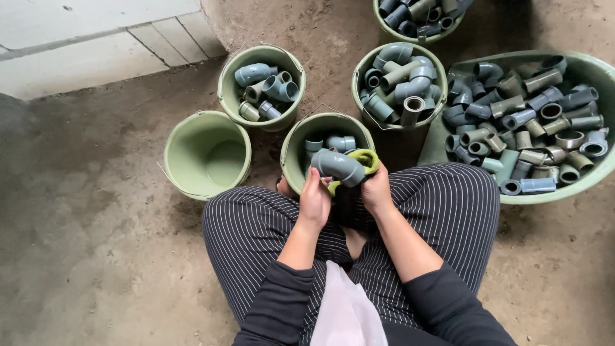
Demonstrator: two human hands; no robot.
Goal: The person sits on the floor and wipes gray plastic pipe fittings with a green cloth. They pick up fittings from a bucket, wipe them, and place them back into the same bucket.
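I sit on the ground in striped trousers with my hands together above a green bucket (296, 148) that holds a few grey pipe fittings. My left hand (314, 200) grips a grey plastic pipe elbow (337, 166) from below. My right hand (376, 189) holds a yellow-green cloth (366, 159) pressed against the elbow's right end.
An empty green bucket (206, 154) stands at my left. Two more green buckets (261, 86) (398, 83) hold pipe fittings, and a third sits at the top edge (419, 16). A large green basin (592, 70) at the right is full of several grey and olive fittings. Concrete step at upper left.
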